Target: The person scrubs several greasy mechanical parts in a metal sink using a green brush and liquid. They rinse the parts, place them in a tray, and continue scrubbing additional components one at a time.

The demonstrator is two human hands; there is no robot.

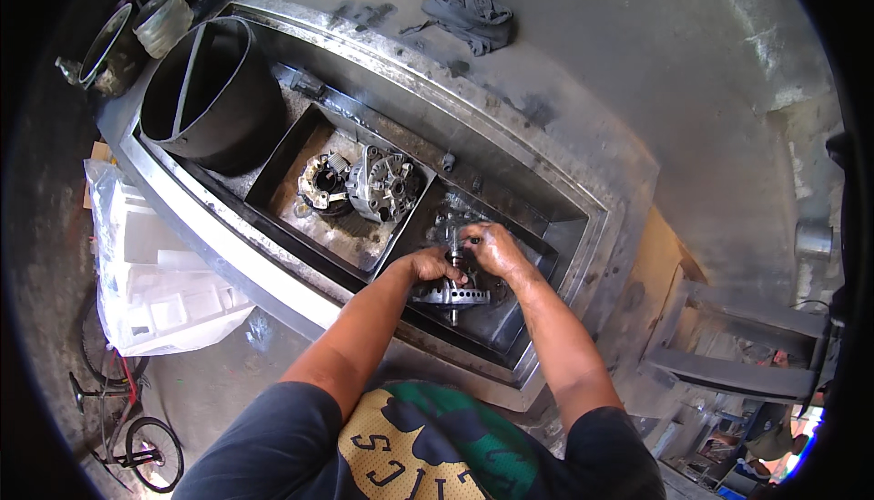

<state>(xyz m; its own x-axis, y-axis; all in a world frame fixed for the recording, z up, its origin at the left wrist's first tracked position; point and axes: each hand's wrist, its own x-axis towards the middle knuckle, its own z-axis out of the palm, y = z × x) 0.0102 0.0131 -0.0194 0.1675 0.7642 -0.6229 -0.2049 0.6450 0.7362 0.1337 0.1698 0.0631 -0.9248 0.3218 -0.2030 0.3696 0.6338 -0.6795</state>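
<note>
My left hand (431, 265) is closed around the shaft of a round alternator part (452, 298). That part has a holed metal rim, and its shaft end points toward me. It is held over the right compartment of a metal wash basin (496, 318), where the surface looks wet. My right hand (492, 248) is closed at the far end of the shaft, just right of the left hand; what its fingers pinch cannot be made out. In the left compartment lie an alternator housing (382, 183) and a stator-like ring with windings (323, 181).
A large dark drum (214, 104) with a crossbar stands at the basin's left end, with smaller containers (164, 22) beyond. A dark rag (469, 19) lies past the far rim. White foam packing in plastic (164, 272) and a bicycle (137, 445) are at left; a metal frame (737, 372) is at right.
</note>
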